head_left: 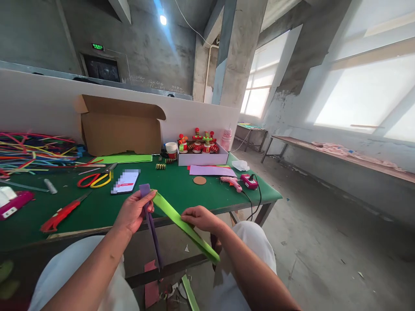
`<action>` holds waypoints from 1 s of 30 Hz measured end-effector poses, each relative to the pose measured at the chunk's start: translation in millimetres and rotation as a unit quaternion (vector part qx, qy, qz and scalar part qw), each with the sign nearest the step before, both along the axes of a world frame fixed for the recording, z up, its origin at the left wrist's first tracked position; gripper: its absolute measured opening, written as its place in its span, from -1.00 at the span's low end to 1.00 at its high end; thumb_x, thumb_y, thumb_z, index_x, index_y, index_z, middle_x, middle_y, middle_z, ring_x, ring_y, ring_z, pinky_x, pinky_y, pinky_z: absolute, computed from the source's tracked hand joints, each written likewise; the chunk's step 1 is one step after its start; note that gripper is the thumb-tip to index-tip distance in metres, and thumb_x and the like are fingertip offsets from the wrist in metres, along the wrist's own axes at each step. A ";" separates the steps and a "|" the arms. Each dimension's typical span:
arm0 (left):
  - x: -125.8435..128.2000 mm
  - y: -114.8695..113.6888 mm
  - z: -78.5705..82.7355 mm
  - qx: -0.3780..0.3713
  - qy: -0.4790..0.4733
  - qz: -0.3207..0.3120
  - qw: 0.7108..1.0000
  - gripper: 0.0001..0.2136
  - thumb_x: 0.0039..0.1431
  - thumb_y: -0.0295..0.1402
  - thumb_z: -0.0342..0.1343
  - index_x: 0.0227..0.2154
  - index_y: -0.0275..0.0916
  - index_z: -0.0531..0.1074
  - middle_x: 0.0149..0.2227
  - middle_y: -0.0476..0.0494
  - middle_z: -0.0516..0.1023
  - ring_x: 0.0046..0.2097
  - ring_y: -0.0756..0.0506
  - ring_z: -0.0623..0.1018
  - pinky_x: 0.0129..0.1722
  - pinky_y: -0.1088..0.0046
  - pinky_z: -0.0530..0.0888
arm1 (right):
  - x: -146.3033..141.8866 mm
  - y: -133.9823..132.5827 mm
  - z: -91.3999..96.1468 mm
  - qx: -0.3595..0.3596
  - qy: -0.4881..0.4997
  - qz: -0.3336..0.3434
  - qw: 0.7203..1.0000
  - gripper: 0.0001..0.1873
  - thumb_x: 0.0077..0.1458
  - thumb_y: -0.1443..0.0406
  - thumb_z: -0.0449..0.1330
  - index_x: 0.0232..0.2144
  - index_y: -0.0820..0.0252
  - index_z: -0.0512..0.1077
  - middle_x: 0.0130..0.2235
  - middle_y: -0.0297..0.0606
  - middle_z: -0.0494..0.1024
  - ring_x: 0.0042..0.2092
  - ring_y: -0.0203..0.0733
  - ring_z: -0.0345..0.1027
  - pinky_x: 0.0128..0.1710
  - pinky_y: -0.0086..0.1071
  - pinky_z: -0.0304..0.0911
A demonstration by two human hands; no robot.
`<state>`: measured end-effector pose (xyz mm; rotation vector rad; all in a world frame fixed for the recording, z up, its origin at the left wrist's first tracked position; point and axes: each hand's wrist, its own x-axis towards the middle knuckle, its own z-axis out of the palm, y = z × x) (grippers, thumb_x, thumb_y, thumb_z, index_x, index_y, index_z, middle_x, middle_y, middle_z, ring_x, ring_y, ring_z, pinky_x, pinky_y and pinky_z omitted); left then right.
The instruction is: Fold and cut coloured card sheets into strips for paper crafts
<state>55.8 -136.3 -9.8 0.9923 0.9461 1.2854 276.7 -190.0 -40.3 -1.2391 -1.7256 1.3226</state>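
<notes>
**Two paper strips held off the table's near edge**

The left hand (pixel 134 211) pinches the top ends of a purple strip (pixel 154 242) and a green strip (pixel 167 210) together; the green strip slants down to the right, through the right hand (pixel 201 218), which pinches it mid-length; the purple strip hangs straight down; scissors (pixel 95 179), phone (pixel 126 181) and glue gun (pixel 231 182) lie farther off on the table (pixel 181 192), well apart.

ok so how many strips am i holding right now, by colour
green strip: 1, held by the left hand and the right hand
purple strip: 1, held by the left hand only
total: 2
</notes>
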 end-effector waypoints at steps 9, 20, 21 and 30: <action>8.3 -0.3 -0.8 0.024 0.035 0.015 0.999 -0.55 -0.44 -0.06 0.45 -0.53 -0.22 0.42 -0.62 0.16 0.35 -0.65 0.11 0.27 -0.64 0.51 0.25 | -14.6 0.8 -2.1 -0.087 0.101 -0.023 0.991 -0.24 -0.08 -0.38 0.15 -0.48 0.22 0.45 -0.54 -0.26 0.52 -0.40 -0.16 0.46 -0.32 -0.33 0.32; 15.2 -2.8 -8.6 0.044 0.078 -0.005 0.996 -0.62 -0.37 -0.09 0.43 -0.60 -0.22 0.44 -0.74 0.14 0.29 -0.67 0.08 0.25 -0.64 0.51 0.19 | -43.2 10.3 -10.2 -0.125 0.191 -0.009 0.974 -0.28 -0.33 -0.28 0.39 -0.48 0.26 0.49 -0.53 -0.27 0.57 -0.50 -0.28 0.43 -0.34 -0.33 0.35; 10.4 -0.1 -6.3 0.049 0.074 0.006 0.996 -0.62 -0.38 -0.09 0.43 -0.59 -0.22 0.43 -0.73 0.15 0.29 -0.67 0.08 0.25 -0.63 0.51 0.20 | -42.6 10.7 -11.0 -0.128 0.185 -0.004 0.974 -0.29 -0.32 -0.27 0.39 -0.49 0.26 0.50 -0.53 -0.27 0.57 -0.50 -0.27 0.43 -0.34 -0.32 0.35; -33.5 23.0 7.6 0.064 0.014 0.106 0.992 -0.62 -0.40 -0.16 0.43 -0.54 -0.22 0.42 -0.63 0.15 0.33 -0.64 0.11 0.24 -0.61 0.49 0.27 | -17.4 5.4 -13.1 -0.152 0.113 0.011 0.982 -0.41 -0.29 -0.16 0.44 -0.54 0.25 0.48 -0.55 -0.30 0.56 -0.53 -0.30 0.43 -0.38 -0.36 0.36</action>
